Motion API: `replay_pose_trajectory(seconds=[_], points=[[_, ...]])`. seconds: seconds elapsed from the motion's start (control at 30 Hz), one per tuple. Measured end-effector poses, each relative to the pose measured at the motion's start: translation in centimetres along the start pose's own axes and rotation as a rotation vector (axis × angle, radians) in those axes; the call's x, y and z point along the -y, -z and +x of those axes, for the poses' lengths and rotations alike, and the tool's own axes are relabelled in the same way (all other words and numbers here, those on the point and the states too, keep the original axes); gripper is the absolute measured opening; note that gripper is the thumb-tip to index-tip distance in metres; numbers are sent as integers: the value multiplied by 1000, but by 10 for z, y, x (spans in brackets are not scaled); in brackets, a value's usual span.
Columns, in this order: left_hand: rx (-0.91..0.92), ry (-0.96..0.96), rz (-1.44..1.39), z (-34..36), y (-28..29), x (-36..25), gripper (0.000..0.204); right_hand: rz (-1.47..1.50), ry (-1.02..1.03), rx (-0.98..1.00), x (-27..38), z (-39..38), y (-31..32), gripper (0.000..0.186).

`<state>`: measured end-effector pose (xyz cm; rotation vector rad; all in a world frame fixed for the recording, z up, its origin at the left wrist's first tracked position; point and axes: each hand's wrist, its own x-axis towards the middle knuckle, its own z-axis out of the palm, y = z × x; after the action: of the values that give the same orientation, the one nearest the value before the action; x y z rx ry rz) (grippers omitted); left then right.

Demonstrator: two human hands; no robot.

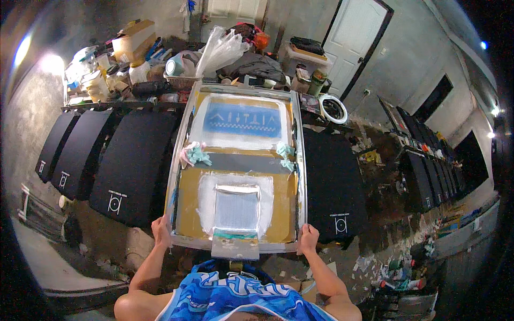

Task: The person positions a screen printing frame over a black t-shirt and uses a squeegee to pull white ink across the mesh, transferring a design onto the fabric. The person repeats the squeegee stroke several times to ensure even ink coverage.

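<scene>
A large screen printing frame [302, 176] lies lengthwise in front of me. My left hand [160, 230] is closed around its near left corner, and my right hand [307, 238] grips the near right corner. The far part of the mesh carries a blue stencil area [242, 120] with small pale figures. Nearer to me, white paste surrounds a pale rectangular opening [236, 210]. A squeegee [235, 248] with a wide grey blade rests across the near edge, between my hands. Crumpled rags [196, 155] sit at the left side, and another light green rag [285, 155] at the right.
Black shirts on boards stand in a row on the left [134, 166], with another black shirt [333, 187] on the right. Behind the frame, a cluttered table holds a cardboard box [134, 41], jars and plastic bags [222, 51]. More black shirts [428, 174] line the far right.
</scene>
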<state>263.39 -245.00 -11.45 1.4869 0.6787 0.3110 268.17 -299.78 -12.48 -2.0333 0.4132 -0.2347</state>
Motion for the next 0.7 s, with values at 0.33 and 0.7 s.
replay_pose_trajectory(seconds=[0.33, 0.7], points=[[-102, 13, -53, -101, -50, 41, 42, 12, 33, 65, -70, 21, 76, 39], [-56, 43, 46, -104, -7, 47, 27, -74, -51, 93, -47, -26, 73, 37]])
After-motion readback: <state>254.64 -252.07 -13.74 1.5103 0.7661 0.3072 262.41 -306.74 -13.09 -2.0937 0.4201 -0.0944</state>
